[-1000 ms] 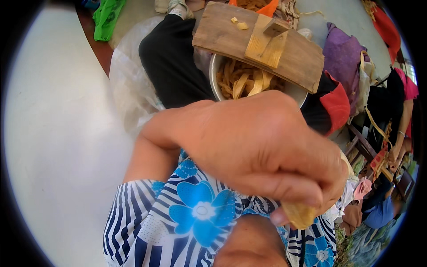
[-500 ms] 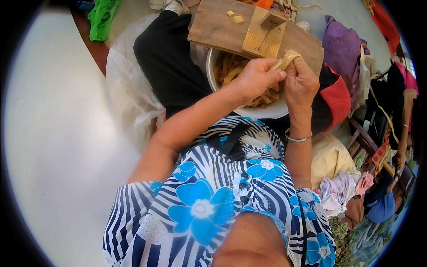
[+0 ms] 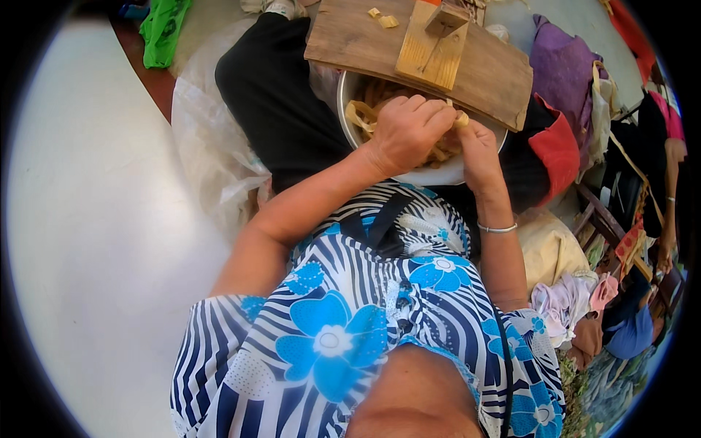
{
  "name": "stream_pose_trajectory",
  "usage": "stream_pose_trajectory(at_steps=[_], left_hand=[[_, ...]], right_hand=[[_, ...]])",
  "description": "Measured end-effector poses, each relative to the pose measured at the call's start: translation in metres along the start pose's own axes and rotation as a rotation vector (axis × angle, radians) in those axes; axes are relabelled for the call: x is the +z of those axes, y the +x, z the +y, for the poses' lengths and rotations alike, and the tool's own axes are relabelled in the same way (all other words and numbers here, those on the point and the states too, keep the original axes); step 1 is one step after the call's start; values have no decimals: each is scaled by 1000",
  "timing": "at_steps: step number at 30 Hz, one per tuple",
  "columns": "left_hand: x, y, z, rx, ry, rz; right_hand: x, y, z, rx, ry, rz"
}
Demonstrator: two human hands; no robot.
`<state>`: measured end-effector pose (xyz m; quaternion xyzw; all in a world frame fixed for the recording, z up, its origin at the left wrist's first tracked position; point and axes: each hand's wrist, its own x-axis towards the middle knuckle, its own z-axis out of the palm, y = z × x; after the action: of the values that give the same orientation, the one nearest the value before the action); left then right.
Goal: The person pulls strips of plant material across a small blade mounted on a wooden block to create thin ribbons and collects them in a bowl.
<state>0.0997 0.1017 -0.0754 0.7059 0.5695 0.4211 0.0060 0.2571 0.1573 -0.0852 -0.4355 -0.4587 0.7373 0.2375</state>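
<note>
My left hand (image 3: pixel 410 133) is closed, knuckles up, above a white bowl (image 3: pixel 346 109) in my lap. Beside it my right hand (image 3: pixel 480 150) pinches a flat pale-yellow strip (image 3: pixel 461 120), whose end shows between the two hands. A loop of similar strip (image 3: pixel 360 117) hangs out past my left hand at the bowl's left side. Brown-yellow strips (image 3: pixel 440 155) lie inside the bowl, partly covered by my hands. Just beyond my fingers a wooden board (image 3: pixel 350 40) rests across the bowl's far side, with a lighter wood block (image 3: pixel 431 55) and a small upright piece on it.
Small yellow bits (image 3: pixel 388 22) sit on the board. Clear plastic sheeting (image 3: pixel 212 139) lies left of my black-clad leg (image 3: pixel 270 95). To the right are a purple cloth (image 3: pixel 558 62), a red cloth (image 3: pixel 556 150) and a beige bag (image 3: pixel 548 248). Another person's arm (image 3: pixel 673 190) shows far right.
Both hands have come down toward me over the bowl. The strip that was bunched up between them now shows only a short end there, with a loop at the bowl's left.
</note>
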Motion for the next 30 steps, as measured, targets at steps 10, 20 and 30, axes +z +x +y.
stream_pose_trajectory(at_steps=[10, 20, 30], left_hand=[[-5, -1, -1, -348, -566, -110], [3, 19, -6, -728, -720, -269], [-24, -13, -9, -1041, -1209, -308]], right_hand=[[19, -2, -4, -17, 385, 26], [24, -5, -31, -766, -692, 296], [35, -5, -15, -686, -318, 402]])
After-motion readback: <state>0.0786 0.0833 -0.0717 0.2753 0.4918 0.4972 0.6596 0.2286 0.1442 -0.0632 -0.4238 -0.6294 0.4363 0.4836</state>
